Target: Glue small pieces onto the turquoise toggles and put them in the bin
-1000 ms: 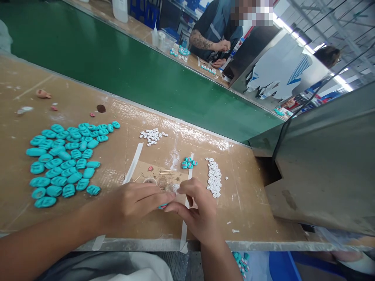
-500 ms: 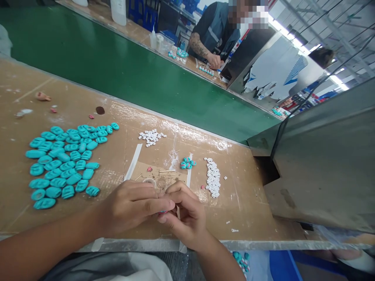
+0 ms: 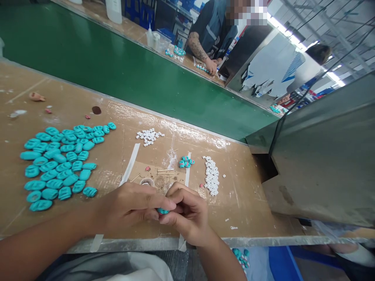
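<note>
Near the front edge of the table, my left hand (image 3: 139,205) and my right hand (image 3: 187,212) meet. Between their fingertips is a small teal moulded piece (image 3: 162,211) with a bit of pink at its lower edge; fingers cover most of it. Both hands are closed on it. Just beyond them lie a small round dish (image 3: 147,182), thin sticks (image 3: 165,171) and a pink bit (image 3: 147,168) on a taped-down sheet. A little pile of teal pieces with pink and white parts (image 3: 185,162) sits behind my right hand.
Many loose teal pieces (image 3: 58,164) cover the table's left. Small white parts lie in two groups, one at the back (image 3: 149,136) and one at the right (image 3: 211,175). A metal cabinet (image 3: 325,164) stands at right. Across a green belt (image 3: 117,74), a co-worker (image 3: 205,39) works.
The held teal piece shows more of its teal side between my fingertips. My left fingers have shifted slightly on it. The camera view has moved a little, and the co-worker's hand is lower.
</note>
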`<state>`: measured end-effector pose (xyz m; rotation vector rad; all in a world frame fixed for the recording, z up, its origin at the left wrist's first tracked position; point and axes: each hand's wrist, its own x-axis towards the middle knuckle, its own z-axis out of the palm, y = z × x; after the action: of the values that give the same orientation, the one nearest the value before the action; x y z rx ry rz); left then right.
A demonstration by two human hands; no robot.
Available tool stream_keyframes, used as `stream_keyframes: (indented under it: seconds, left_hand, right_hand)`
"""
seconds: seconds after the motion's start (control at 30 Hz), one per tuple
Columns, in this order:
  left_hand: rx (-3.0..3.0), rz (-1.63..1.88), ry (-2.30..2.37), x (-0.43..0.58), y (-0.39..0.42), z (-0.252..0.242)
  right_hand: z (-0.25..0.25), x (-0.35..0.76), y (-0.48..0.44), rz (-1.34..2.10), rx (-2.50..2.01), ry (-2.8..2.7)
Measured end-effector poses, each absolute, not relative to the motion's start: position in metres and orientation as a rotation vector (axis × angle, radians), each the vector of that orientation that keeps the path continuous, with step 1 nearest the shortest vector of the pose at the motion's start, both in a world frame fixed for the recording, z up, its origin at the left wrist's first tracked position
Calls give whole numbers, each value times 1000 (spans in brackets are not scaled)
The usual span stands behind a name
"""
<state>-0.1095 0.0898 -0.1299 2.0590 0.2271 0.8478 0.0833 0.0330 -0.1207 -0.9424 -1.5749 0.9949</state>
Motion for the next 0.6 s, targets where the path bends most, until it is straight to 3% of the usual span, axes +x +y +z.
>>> stream_keyframes:
  seconds: [0.6]
  left_hand:
    - [1817, 945, 244, -102, 87, -133]
  right_hand:
    - [-117, 88, 36, 927, -895, -1693]
